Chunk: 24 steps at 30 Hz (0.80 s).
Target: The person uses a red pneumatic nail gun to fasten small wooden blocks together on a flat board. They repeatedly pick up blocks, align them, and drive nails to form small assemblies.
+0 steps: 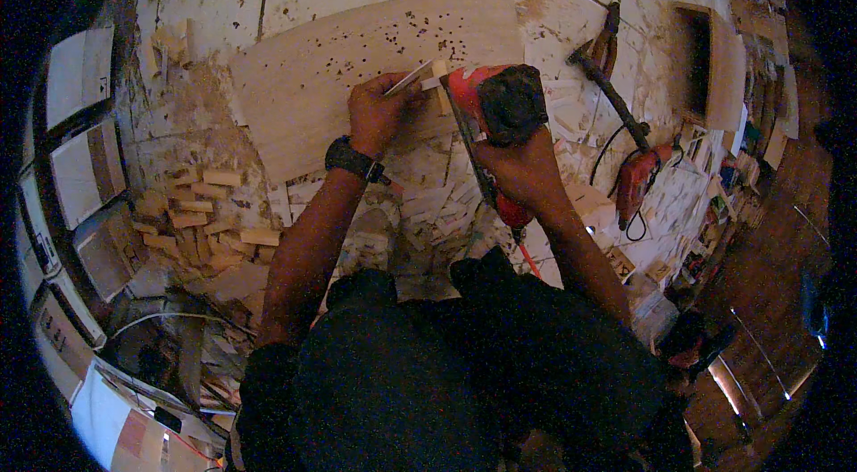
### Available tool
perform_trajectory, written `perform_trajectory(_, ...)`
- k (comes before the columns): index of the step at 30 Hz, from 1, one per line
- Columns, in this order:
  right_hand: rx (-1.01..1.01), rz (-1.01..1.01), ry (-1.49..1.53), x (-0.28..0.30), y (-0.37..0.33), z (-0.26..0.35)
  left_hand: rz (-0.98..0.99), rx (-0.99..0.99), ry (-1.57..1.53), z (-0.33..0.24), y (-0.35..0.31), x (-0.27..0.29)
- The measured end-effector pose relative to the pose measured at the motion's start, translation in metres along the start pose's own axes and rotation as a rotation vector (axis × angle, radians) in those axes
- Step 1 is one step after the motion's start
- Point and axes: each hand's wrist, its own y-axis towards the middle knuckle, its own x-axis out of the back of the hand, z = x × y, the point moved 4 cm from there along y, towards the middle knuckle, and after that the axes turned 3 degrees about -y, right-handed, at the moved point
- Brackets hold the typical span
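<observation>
Red-and-black power tool (511, 104), held over the near right edge of the broad wooden board (303, 70), which serves as landmark. The right hand (527, 170) has its grip closed around the tool's body, and a red hose (530, 259) runs from the tool's lower end, away from the board's near side. The left hand (377, 115), above the near part of the board, has its grip pinched on a thin pale strip (408, 78); a small wood piece (439, 68) lies between strip and tool, though whether all three touch cannot be told. A dark wristwatch (351, 159) encircles the left wrist, near the board's near edge. Small dark specks (415, 25) dot the board's far right portion. To the right of the board lie a long dark shaft (616, 101) and a second red tool (636, 182); whether these join is unclear. Farther right of the board stands an open-sided wooden box (721, 70). Short wood blocks (210, 192) are heaped off the board's near left corner.
</observation>
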Motion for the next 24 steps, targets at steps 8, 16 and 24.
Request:
perform_trajectory(8,-0.038,0.041,-0.071,-0.004,0.001,0.001,-0.031,-0.004,0.085,-0.001,-0.001,0.001)
perform_trajectory(16,-0.065,0.082,-0.15,-0.009,-0.002,-0.003,-0.031,0.062,0.018,-0.002,-0.002,0.002)
perform_trajectory(24,-0.05,-0.012,-0.19,-0.01,-0.006,-0.002,-0.037,-0.089,0.172,0.002,0.0,0.003)
